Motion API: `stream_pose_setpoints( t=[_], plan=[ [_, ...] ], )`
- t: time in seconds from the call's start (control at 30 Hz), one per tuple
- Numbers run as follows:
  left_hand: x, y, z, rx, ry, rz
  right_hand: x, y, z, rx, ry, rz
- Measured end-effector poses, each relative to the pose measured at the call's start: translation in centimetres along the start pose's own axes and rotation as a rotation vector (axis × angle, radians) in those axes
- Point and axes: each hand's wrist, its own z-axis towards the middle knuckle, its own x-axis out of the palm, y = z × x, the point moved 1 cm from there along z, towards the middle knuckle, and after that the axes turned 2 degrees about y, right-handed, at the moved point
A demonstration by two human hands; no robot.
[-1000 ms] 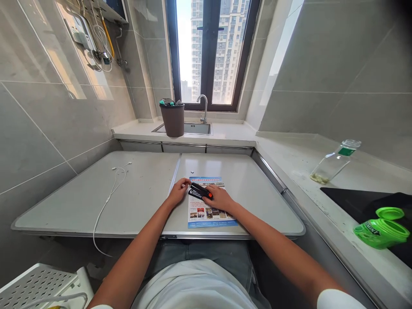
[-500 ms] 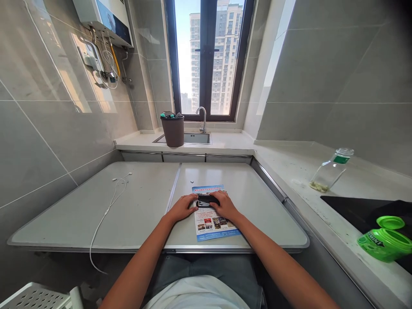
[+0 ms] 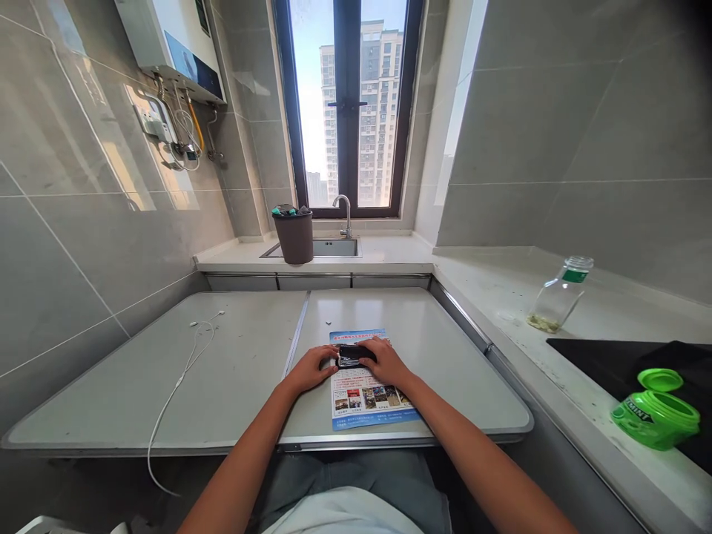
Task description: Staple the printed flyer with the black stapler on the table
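Note:
A black stapler (image 3: pixel 349 357) with a shiny metal strip lies across the upper part of a printed flyer (image 3: pixel 348 421) on the folding table. My left hand (image 3: pixel 311 368) holds its left end, fingertips above and thumb along the near side. At the other end, my right hand (image 3: pixel 388 363) has its fingers curled over the top, covering that part of the stapler. Blue bands edge the flyer at top and bottom, with red text and small photos between. Part of its right side is under my right hand and forearm.
A white cable (image 3: pixel 176 386) trails over the table's left front edge. Behind the table (image 3: pixel 456 386), a brown bin (image 3: pixel 294 237) stands by the sink (image 3: pixel 337 248). On the right counter are a glass bottle (image 3: pixel 556 300) and an open green tub (image 3: pixel 656 419).
The camera view has tilted up and shifted slightly, so the table sits lower in the picture. Both hands stay on the stapler at about the same place on the flyer.

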Motion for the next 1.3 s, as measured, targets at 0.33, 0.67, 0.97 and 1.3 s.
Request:
stream_pose_setpoints(
  t=[0.33,0.67,0.97,1.3],
  plan=[
    [0.0,-0.1,0.0,-0.017,-0.023,-0.012,-1.8,0.0,0.2,0.075,-0.357,0.128],
    [-0.5,-1.7,0.0,-0.041,-0.046,-0.047,-1.0,-1.1,0.2,0.112,-0.42,0.114],
    [0.0,-1.4,0.2,-0.084,-0.103,-0.005,-0.1,-1.9,0.5,0.172,-0.461,0.12],
    [0.5,-0.5,0.3,-0.095,-0.122,0.029,0.0,-1.3,0.6,0.172,-0.453,0.076]
  ],
)
